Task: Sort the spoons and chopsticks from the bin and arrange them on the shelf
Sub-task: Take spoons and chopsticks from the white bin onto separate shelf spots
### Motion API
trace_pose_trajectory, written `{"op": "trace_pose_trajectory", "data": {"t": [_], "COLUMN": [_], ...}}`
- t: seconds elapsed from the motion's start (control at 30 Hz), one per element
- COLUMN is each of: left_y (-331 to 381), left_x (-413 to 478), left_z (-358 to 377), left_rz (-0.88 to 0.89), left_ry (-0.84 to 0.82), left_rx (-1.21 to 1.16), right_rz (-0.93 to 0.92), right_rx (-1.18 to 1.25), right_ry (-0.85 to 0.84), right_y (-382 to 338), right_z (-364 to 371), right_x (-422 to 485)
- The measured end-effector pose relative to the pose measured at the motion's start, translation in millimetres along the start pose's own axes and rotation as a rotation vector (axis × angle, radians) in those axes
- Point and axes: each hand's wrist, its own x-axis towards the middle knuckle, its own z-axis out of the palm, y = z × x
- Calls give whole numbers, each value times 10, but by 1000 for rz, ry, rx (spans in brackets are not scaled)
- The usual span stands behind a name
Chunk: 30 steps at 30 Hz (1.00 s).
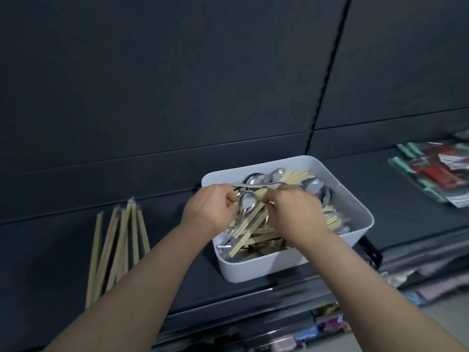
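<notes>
Left of the left hand [210, 212], a row of chopsticks [119, 245] is laid out on the shelf [50, 237]; no sorted spoons are seen there. A spoon [247, 203] is pinched by the left hand's curled fingers, and the right hand [294, 212], just beside, is curled on it too. Under both hands the bin [253, 271] is piled with mixed pieces, so most sorting is judged left. The fingertips are hidden; packets [436, 171] far right are blurred.
</notes>
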Motion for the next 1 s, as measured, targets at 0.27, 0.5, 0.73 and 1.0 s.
{"op": "trace_pose_trajectory", "data": {"t": [0.27,0.5,0.73,1.0], "left_y": [552,574,369,276], "left_x": [220,204,64,-50], "left_z": [495,456,207,110], "left_rz": [8,-173,-194,-205], "left_ry": [-68,-145,38,46], "left_rx": [355,249,-41,8], "right_rz": [82,-27,-213,-124], "right_rx": [73,180,183,29], "right_ry": [-94,-86,-221,-445], "right_y": [750,733,335,195], "right_z": [62,65,109,164], "right_x": [-97,28,162,225]}}
